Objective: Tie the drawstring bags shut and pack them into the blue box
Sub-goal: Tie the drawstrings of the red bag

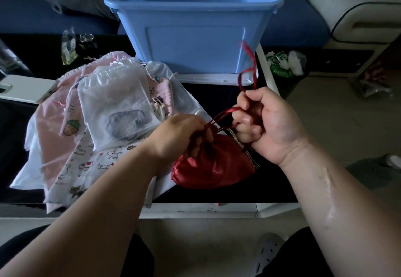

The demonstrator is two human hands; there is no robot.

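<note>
Both hands are busy at the mouth of the red bag [213,165]. The left hand [180,134] is curled tight round the gathered neck. The right hand [263,122], just to the right of it, is closed in a fist on the red cord [224,113]. The cord runs in taut loops from the neck across to the right fingers [246,121], and its loose end rises above the fist in a blurred curl in front of the box's near right corner. The bag is shiny satin, puffed and rounded, and lies on the near right part of the dark table [249,192], below and between the two hands. Pale tassel threads show at its right side against the right wrist. To its left sprawls a pile [54,124] of other drawstring bags, overlapping one another. A see-through mesh bag [112,98] lies on top with something dark and grey inside it. A pink bag is under that, and a cat-print bag [104,157] is nearer the table's near edge, partly under the left forearm. At the far side of the table stands the blue box [191,20], open at the top, resting on a flat white base. Nothing can be seen inside it from here. A green and white packet [280,65] lies to the right of the box. A small clear pouch [68,48] stands at the far left. On the floor by the person's knee is a grey clog [267,252].
</note>
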